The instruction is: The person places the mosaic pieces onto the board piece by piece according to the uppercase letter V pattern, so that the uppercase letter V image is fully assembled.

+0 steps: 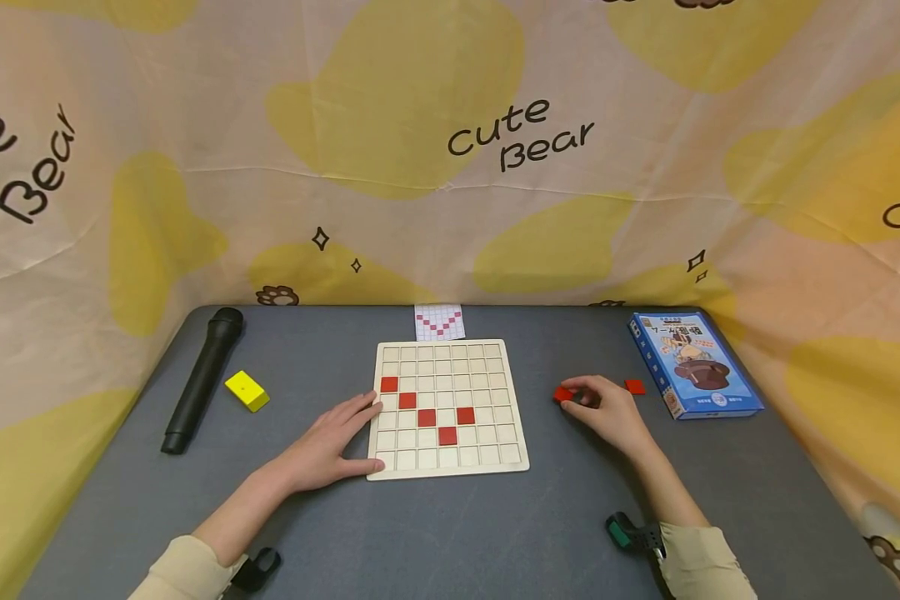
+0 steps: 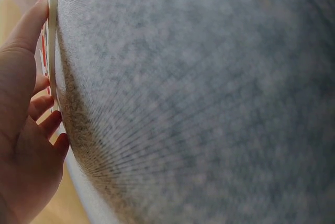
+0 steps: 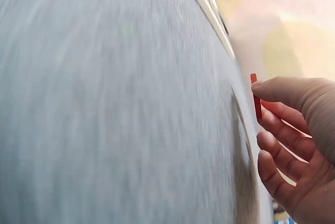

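Between thumb and fingertips, my right hand [image 1: 603,410] pinches a small red square tile [image 1: 563,394] to the right of the board; the right wrist view shows this tile [image 3: 256,98] edge-on. A white gridded board [image 1: 487,458] lies mid-table with several red tiles in its cells, forming a slanting line that turns upward at the right. My left hand [image 1: 328,446] rests with fingers spread against the board's left edge, thumb near the lower left corner. Another loose red tile [image 1: 634,387] lies just beyond my right hand.
Behind the board is a small card [image 1: 439,322] printed with a V-shaped pattern of pink squares. A blue game box [image 1: 696,364] stands at the right. To the left lie a black microphone [image 1: 204,379] and a yellow block [image 1: 247,391]. A printed cloth hangs behind the grey table.
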Motion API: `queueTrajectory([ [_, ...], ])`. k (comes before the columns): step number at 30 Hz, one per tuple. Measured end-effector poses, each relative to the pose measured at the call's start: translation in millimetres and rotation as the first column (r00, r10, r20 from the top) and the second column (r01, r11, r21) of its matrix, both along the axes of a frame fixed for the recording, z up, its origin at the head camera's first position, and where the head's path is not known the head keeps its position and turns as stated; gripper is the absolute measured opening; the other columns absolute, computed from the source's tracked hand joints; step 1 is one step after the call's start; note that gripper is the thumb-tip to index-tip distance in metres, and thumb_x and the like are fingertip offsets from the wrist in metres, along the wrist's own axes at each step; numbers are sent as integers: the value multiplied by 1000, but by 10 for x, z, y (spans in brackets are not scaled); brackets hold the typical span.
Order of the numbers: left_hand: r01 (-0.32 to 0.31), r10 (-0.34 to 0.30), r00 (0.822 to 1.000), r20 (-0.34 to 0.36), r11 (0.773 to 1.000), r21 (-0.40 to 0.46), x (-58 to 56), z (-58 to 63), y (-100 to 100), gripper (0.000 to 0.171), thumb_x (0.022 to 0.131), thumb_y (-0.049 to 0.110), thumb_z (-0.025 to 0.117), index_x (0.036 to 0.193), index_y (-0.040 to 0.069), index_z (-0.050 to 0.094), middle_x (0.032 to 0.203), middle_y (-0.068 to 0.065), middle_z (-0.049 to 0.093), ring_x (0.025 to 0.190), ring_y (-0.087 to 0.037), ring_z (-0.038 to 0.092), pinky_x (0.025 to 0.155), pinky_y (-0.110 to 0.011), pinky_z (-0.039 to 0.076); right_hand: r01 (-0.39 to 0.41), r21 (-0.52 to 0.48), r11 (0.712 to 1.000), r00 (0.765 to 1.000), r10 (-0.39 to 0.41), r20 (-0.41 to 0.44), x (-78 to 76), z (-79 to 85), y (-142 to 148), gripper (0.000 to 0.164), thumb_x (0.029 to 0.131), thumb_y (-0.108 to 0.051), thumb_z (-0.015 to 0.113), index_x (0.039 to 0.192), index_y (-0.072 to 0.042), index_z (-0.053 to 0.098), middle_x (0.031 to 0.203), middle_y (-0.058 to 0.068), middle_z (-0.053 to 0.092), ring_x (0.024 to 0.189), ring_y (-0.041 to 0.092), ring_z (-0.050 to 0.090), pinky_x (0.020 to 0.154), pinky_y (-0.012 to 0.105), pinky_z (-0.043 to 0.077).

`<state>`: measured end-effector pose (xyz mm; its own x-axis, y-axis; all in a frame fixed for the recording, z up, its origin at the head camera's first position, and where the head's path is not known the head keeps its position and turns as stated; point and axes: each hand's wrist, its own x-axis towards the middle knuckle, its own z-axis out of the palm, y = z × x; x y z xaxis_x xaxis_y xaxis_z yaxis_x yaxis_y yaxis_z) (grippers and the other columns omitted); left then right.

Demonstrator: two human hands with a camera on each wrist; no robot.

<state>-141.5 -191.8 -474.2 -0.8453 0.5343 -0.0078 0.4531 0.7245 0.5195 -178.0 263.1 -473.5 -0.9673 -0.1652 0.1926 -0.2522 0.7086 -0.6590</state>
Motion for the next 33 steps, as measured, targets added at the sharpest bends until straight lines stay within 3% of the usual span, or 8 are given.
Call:
queueTrajectory([
  [18, -1, 1, 1000, 1, 1000, -4, -1, 0, 0, 88, 82, 50, 74, 150, 7, 37, 158, -11, 27, 143, -34, 25, 110, -58, 24, -95, -64, 993, 994, 98, 39, -105, 49, -651, 29, 82, -16, 80, 109, -12, 73, 90, 1, 63, 75, 15, 54, 64, 28, 43],
  [25, 0, 0, 1000, -3, 1000, 0, -6, -14, -3, 88, 82, 51, 74, 150, 7, 38, 158, -12, 27, 143, -34, 25, 110, -59, 24, -193, -92, 977, 981, 194, 8, -151, 22, -866, 26, 81, -11, 79, 106, -10, 73, 82, 2, 60, 69, 13, 53, 62, 24, 44],
  [33, -5, 5, 1000, 7, 1000, -4, -14, -28, -5, 89, 82, 54, 72, 151, 9, 37, 158, -10, 26, 143, -34, 24, 110, -59, 23, -248, -60, 967, 969, 247, -23, -193, 13, -1004, 26, 81, -8, 77, 106, -9, 73, 83, 3, 62, 70, 12, 53, 63, 25, 45],
])
